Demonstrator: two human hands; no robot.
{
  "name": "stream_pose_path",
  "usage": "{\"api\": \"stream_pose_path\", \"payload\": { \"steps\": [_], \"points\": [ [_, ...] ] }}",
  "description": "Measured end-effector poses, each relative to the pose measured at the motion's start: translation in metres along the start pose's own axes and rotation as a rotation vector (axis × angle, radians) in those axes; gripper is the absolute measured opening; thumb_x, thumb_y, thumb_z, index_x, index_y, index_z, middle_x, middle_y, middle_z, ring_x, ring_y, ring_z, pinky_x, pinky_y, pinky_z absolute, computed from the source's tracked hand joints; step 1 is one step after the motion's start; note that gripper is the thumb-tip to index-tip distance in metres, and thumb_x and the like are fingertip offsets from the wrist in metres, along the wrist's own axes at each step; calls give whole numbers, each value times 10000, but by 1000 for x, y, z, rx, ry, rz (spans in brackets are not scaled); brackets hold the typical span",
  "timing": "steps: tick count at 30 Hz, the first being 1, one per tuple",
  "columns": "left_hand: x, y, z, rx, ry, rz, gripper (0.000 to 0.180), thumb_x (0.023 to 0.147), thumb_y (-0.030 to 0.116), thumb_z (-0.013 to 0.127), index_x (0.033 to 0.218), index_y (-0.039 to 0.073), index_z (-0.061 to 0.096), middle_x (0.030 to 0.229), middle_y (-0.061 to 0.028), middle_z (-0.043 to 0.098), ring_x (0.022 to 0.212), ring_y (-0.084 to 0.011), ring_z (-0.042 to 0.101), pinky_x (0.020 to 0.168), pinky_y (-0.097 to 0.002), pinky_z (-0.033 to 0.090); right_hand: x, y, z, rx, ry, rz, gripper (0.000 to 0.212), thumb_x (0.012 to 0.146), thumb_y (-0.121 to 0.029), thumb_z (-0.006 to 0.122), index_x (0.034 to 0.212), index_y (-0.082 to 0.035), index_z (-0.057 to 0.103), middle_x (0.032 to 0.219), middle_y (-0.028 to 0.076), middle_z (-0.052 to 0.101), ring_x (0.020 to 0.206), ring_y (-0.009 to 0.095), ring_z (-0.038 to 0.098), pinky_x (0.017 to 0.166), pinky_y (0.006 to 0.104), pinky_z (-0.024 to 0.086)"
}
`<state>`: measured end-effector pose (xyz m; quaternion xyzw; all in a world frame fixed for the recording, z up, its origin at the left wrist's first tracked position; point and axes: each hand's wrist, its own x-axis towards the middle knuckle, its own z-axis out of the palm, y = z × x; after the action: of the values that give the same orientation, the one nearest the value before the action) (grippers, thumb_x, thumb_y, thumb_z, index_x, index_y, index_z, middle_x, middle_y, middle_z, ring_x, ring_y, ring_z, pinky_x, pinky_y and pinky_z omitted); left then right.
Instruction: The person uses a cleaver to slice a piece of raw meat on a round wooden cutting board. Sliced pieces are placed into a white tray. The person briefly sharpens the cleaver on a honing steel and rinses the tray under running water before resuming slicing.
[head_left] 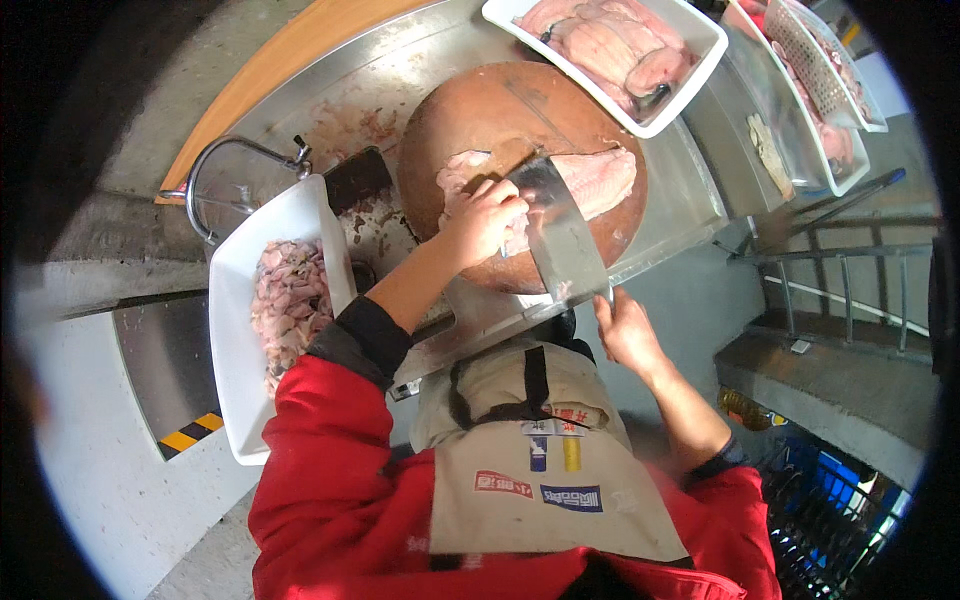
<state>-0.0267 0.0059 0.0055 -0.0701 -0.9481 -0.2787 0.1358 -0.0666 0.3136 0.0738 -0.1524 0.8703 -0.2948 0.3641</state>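
Observation:
A pale pink fish fillet point(595, 185) lies across a round brown chopping board point(480, 95). My left hand point(482, 222), its fingers curled, presses on the fillet's left part and partly hides it. Just to the right of those fingers, the wide blade of a cleaver point(562, 240) lies over the fillet and covers its middle. My right hand point(628, 328), at the board's near right side, is closed around the cleaver's handle, most of which is hidden in the grip.
A white tub of cut fish pieces point(222, 330) stands at the left, near a curved metal tap point(195, 180). Another white tub with large fillets point(712, 70) overlaps the board's far right edge. More white containers point(850, 172) stand farther right. The steel counter point(690, 200) ends just in front of me.

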Motion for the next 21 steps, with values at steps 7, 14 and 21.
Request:
{"api": "stream_pose_path", "payload": {
  "steps": [7, 14, 21],
  "points": [
    [0, -9, -4, -21, -72, 113, 124, 826, 178, 701, 930, 109, 703, 1015, -54, 613, 1015, -299, 586, 869, -422, 518, 22, -11, 15, 49, 11, -12, 432, 1050, -315, 537, 1267, 57, 580, 1060, 366, 685, 1089, 537, 641, 917, 571, 515],
    [-8, -7, 1, 64, -62, 123, 97, 850, 202, 686, 874, 108, 699, 1029, -37, 646, 1029, -266, 589, 888, -427, 500, 15, -18, 14, -25, 7, 40, 437, 1042, -302, 547, 1293, 54, 568, 1011, 374, 687, 1010, 553, 659, 883, 570, 536],
    [-14, -7, 5, 88, -98, 199, 106, 841, 225, 681, 838, 123, 711, 1046, -24, 668, 1067, -254, 595, 917, -400, 478, 8, -7, 31, -131, 121, -142, 415, 1039, -295, 566, 1114, 112, 565, 842, 364, 658, 904, 568, 643, 795, 591, 527]
  ]
}}
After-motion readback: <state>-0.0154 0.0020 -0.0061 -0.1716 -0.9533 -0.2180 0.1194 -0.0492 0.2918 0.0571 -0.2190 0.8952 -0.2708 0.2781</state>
